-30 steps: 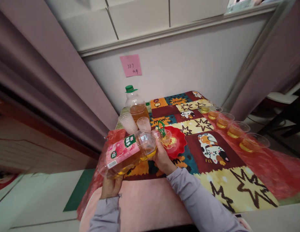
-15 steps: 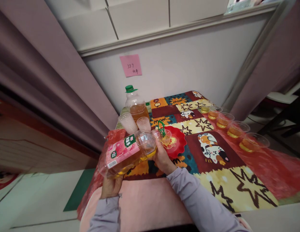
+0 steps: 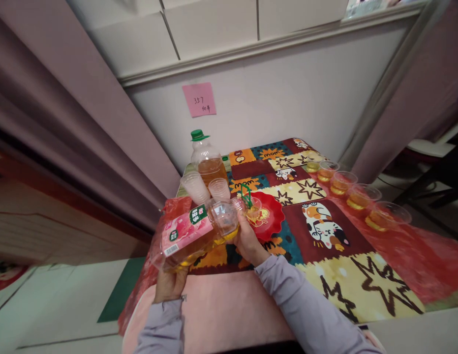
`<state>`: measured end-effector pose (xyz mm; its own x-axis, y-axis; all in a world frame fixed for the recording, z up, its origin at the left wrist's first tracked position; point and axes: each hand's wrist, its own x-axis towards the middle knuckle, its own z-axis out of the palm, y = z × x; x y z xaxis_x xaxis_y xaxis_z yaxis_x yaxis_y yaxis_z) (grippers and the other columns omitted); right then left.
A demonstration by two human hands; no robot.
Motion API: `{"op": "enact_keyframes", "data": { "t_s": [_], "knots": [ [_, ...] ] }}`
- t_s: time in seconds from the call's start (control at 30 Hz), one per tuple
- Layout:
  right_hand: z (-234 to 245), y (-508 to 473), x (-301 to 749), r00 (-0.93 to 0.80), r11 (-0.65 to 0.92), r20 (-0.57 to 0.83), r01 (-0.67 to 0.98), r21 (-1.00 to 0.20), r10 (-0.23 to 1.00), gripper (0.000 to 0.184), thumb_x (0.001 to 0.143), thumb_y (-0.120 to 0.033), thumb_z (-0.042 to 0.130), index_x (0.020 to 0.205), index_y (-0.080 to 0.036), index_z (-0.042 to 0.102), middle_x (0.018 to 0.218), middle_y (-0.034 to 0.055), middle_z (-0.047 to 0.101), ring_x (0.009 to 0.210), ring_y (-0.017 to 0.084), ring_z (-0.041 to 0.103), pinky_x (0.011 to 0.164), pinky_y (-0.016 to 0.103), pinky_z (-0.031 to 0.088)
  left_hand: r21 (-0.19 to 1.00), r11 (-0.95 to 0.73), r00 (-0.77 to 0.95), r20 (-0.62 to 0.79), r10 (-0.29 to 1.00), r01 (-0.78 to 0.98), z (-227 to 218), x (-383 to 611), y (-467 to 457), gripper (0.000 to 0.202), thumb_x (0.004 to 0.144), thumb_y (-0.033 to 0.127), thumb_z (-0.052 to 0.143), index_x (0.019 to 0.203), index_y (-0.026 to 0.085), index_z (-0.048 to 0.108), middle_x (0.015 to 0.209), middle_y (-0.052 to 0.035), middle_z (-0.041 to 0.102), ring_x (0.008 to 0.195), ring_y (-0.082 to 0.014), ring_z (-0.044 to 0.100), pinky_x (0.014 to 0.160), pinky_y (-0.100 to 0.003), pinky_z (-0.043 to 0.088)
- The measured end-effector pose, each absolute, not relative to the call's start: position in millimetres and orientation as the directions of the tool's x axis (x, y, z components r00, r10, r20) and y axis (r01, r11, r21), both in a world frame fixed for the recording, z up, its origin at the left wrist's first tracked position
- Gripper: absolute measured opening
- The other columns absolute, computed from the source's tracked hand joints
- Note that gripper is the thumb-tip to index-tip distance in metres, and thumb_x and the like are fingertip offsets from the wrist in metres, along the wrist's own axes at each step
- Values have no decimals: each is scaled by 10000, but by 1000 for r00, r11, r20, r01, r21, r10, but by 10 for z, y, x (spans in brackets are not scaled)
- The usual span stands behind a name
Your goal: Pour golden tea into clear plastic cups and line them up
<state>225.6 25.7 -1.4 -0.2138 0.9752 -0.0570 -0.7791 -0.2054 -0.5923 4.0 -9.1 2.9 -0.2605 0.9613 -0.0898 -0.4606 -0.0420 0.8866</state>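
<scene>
1. The bottle (image 3: pixel 188 228) is tilted above the near left of the worktop (image 3: pixel 229 309), its neck toward the red plate (image 3: pixel 275 223).
2. The left hand (image 3: pixel 171 285) grips its base from beneath, fingers partly hidden.
3. The right hand (image 3: pixel 250 242) is closed around it near the neck.
4. The mouth is at a clear cup (image 3: pixel 255 210) over the plate; whether they touch, I cannot tell.
5. Behind the bottle stand two cup stacks (image 3: pixel 196 189) and a green-capped jug (image 3: pixel 213 169).
6. Five part-filled cups (image 3: pixel 378 220) line the right side.
</scene>
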Motion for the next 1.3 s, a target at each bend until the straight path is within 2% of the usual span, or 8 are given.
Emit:
{"op": "enact_keyframes", "data": {
  "t_s": [0.3, 0.43, 0.63, 0.8, 0.87, 1.03, 1.17, 1.3],
  "knots": [
    [-25, 272, 2254, -211, -206, -62, -776, -597, 975, 620, 1084, -722, 509, 1485, -279, 676, 1365, 102, 817, 1215, 313, 805, 902, 523, 725, 879, -54, -290, -98, 952, -475, -19, 0, -66, 755, 723, 552, 1012, 1390, 285, 781, 1430, -85, 795, 1469, -409, 640, 1072, -484, 659],
    [-18, 273, 2257, -207, -213, -77, -783, -585, 975, 616, 1078, -707, 530, 1500, -277, 657, 1384, 105, 811, 1224, 311, 802, 907, 522, 724, 879, -68, -317, -98, 943, -472, -73, -30, -60, 715, 737, 587, 992, 1352, 276, 801, 1379, -93, 818, 1483, -430, 622, 1079, -501, 653],
    [-17, 266, 2258, -213, -201, -51, -782, -590, 976, 597, 1082, -717, 517, 1439, -276, 702, 1338, 103, 828, 1248, 313, 792, 911, 522, 726, 856, -77, -282, -83, 956, -511, -121, -60, -56, 520, 879, 502, 890, 1363, 335, 797, 1449, -83, 784, 1565, -422, 539, 1151, -574, 603],
    [-20, 263, 2258, -210, -200, -51, -784, -588, 976, 629, 1076, -726, 525, 1483, -272, 677, 1360, 108, 820, 1230, 310, 799, 906, 524, 728, 856, -71, -279, -87, 957, -512, -135, -74, -61, 488, 911, 511, 861, 1342, 291, 799, 1375, -97, 818, 1531, -450, 569, 1132, -644, 602],
    [-21, 263, 2260, -216, -199, -43, -784, -587, 976, 634, 1071, -732, 533, 1484, -273, 677, 1369, 107, 817, 1233, 310, 798, 905, 519, 728, 856, -67, -274, -89, 958, -512, -136, -75, -62, 484, 899, 500, 880, 1325, 284, 806, 1326, -90, 836, 1509, -446, 594, 1123, -631, 612],
    [-40, 273, 2256, -217, -211, -63, -773, -598, 974, 620, 1078, -738, 503, 1447, -280, 699, 1340, 99, 829, 1227, 308, 802, 889, 512, 729, 854, -84, -295, -84, 952, -514, -120, -61, -58, 583, 792, 537, 971, 1313, 321, 819, 1382, -56, 819, 1411, -375, 693, 1100, -489, 643],
    [-50, 280, 2244, -206, -198, -54, -783, -590, 977, 612, 1080, -715, 519, 1486, -285, 676, 1350, 100, 825, 1229, 312, 802, 894, 512, 728, 853, -74, -302, -101, 948, -516, -77, -34, -58, 689, 708, 547, 1021, 1322, 307, 821, 1376, -69, 820, 1359, -374, 726, 1077, -490, 656],
    [-29, 271, 2249, -202, -199, -60, -783, -589, 977, 607, 1084, -712, 513, 1490, -289, 671, 1355, 97, 822, 1230, 311, 802, 892, 510, 729, 862, -62, -293, -103, 950, -503, -29, 0, -71, 668, 712, 572, 1011, 1313, 348, 823, 1482, -64, 767, 1476, -394, 639, 1090, -499, 650]
  ]
}}
